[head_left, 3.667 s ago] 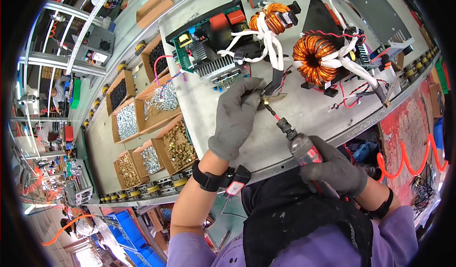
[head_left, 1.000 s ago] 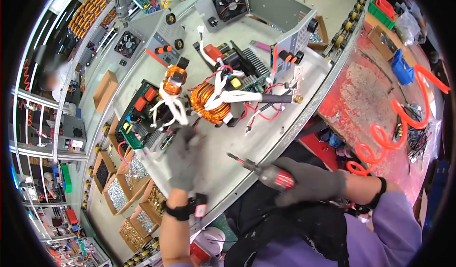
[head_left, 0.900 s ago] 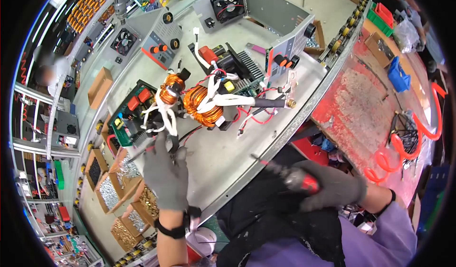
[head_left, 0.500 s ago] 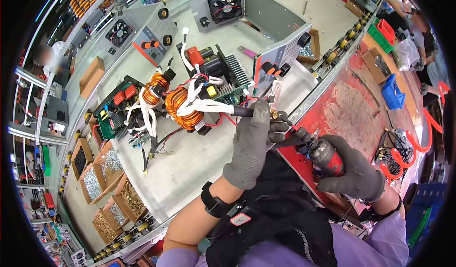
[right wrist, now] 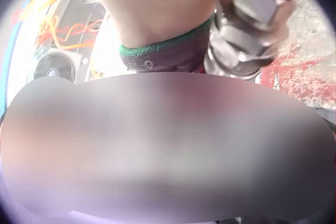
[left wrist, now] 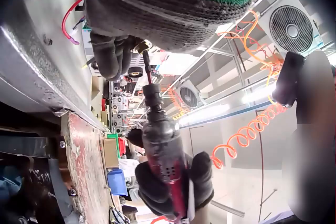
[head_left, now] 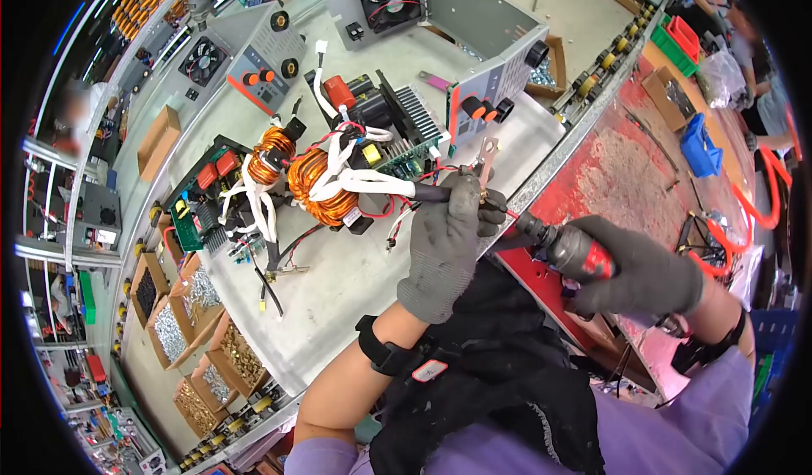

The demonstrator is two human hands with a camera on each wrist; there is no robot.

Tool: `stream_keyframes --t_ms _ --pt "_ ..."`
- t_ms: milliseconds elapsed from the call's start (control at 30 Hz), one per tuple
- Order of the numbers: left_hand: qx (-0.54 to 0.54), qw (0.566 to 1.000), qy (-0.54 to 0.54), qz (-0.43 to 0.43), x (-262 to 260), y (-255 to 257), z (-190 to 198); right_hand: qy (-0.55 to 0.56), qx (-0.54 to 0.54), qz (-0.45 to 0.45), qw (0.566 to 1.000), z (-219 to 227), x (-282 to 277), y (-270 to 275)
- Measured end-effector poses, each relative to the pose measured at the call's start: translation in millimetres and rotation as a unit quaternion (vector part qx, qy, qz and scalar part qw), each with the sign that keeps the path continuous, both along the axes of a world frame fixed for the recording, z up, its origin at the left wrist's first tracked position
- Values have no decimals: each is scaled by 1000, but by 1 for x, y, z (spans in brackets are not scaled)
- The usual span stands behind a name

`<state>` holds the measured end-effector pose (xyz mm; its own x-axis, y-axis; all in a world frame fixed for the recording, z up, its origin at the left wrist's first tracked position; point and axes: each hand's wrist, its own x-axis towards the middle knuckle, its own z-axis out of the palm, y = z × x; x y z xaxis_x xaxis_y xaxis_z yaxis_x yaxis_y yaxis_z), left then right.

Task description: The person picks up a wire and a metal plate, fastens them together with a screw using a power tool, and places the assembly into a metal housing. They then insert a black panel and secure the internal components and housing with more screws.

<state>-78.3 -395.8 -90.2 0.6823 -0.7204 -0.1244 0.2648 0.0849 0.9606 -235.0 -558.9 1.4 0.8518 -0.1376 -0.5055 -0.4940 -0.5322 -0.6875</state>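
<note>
A red-bodied pneumatic screwdriver (head_left: 568, 251) lies tilted right of frame centre, its bit on a brass terminal (head_left: 485, 194) ending a black-sleeved cable (head_left: 427, 192) at centre.

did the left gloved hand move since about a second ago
Yes. The grey-gloved left hand left the green circuit board and crossed rightward to the bench's metal front edge, where it pinches the brass terminal at the red pneumatic screwdriver's bit.

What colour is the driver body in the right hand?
Red and black driver, gripped by the right hand; clearest in the head view.
</note>
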Motion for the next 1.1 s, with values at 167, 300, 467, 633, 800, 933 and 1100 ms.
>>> stream_keyframes --t_ms 167,300,467,633,800,933,1100 --pt "11 995 -74 69 -1 -2 -4 42 -29 22 998 18 13 3" --pt "32 995 -67 71 1 1 -15 117 71 5 991 13 30 1" --pt "38 996 -3 80 0 0 -16 99 83 5 992 7 28 1" --pt "40 996 -9 75 -4 -1 -25 51 53 33 997 0 17 1" --pt "164 980 -109 19 8 12 -47 15 -118 9 993 -2 -12 -7" --pt "253 910 -324 -49 4 80 19 -117 -356 -66 925 -73 -68 -66" --pt "314 709 -584 240 78 177 70 -56 -448 -47 891 -93 -67 -102"
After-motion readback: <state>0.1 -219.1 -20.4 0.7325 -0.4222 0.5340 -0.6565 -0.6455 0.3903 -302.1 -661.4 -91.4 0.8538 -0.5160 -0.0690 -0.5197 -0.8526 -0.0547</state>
